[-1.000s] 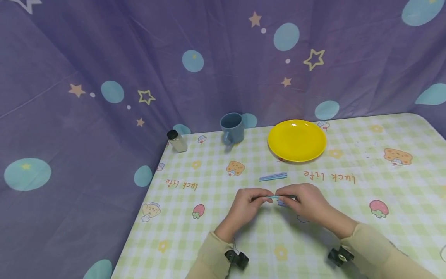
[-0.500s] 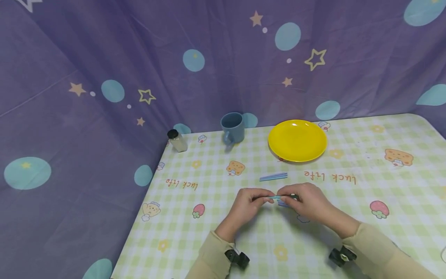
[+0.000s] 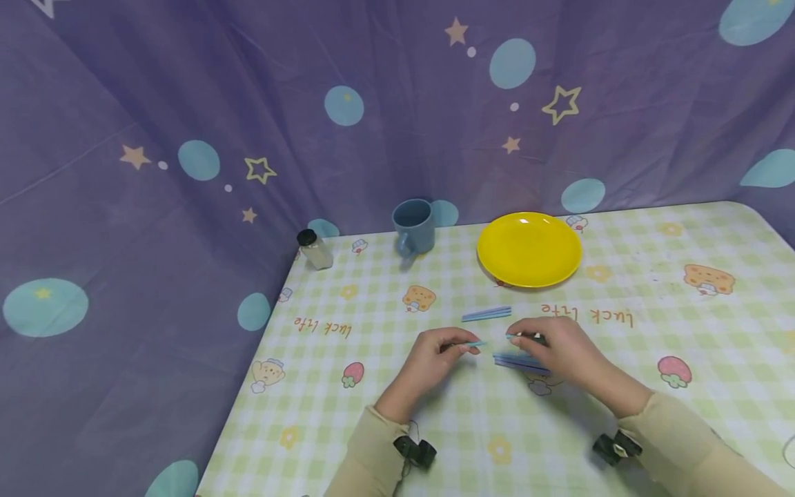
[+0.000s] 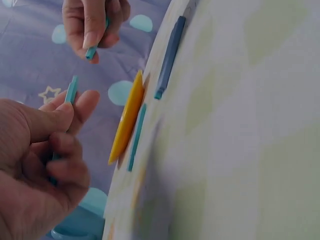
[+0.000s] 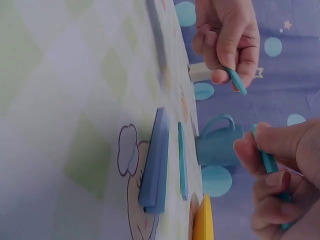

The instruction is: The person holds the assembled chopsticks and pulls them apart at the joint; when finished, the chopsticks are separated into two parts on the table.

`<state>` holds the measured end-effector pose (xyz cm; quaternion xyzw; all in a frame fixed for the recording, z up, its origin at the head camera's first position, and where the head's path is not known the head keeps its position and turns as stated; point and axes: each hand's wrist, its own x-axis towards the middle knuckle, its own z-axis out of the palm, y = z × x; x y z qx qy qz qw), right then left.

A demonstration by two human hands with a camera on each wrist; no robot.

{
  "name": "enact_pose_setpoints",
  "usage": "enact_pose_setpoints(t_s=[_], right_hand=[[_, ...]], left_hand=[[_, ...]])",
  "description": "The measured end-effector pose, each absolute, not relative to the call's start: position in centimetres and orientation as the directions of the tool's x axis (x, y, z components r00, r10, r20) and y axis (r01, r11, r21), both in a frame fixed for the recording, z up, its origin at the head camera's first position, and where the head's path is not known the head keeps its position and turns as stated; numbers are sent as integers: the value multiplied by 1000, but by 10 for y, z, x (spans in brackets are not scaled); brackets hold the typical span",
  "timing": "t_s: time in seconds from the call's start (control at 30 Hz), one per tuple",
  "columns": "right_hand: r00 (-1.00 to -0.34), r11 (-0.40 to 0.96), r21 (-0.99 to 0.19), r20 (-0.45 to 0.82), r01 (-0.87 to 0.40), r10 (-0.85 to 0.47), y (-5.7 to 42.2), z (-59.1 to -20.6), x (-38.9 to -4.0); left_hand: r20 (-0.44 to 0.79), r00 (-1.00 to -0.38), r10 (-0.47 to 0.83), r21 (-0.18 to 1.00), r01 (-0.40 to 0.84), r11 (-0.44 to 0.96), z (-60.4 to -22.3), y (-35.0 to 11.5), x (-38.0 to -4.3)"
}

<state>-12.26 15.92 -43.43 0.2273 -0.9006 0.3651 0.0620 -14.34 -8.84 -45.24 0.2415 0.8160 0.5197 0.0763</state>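
My left hand pinches a slim teal stick between thumb and fingers, its tip jutting out to the right. Opposite it, my right hand grips a second teal stick, which runs back under the curled fingers. A short gap separates the two facing ends, and both are held above the table. Below the right hand lies a small bundle of blue-purple sticks, partly covered by that hand in the head view. Another small group of blue and teal sticks lies farther back. Exact stick counts are hard to make out.
A yellow plate sits at the back of the table, right of a blue mug. At the back left corner stands a jar with a black lid. A purple curtain hangs behind the checked tablecloth.
The hands, whose fingertips met around teal, have drawn apart, each with a teal stick. My right hand has risen slightly rightward, uncovering more of the bundle below.
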Motion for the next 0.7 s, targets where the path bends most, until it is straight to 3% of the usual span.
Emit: enact_pose_setpoints(t_s=[0.23,0.33,0.53,0.7], right_hand=[[-908,607,-698,152,-379,-392,170,-437,-127],[-896,611,-688,135,-392,-422,174,-439,-128],[-895,622,-660,190,-421,-404,176,-445,-131],[-935,694,-634,152,-340,-320,173,-454,-133]], left_hand=[[3,-868,496,939,174,298,-448,-90,-149],[2,-877,481,936,171,307,-450,-89,-153],[49,-931,361,879,211,427,-458,-84,-163],[73,-965,251,825,199,529,-458,-74,-172]])
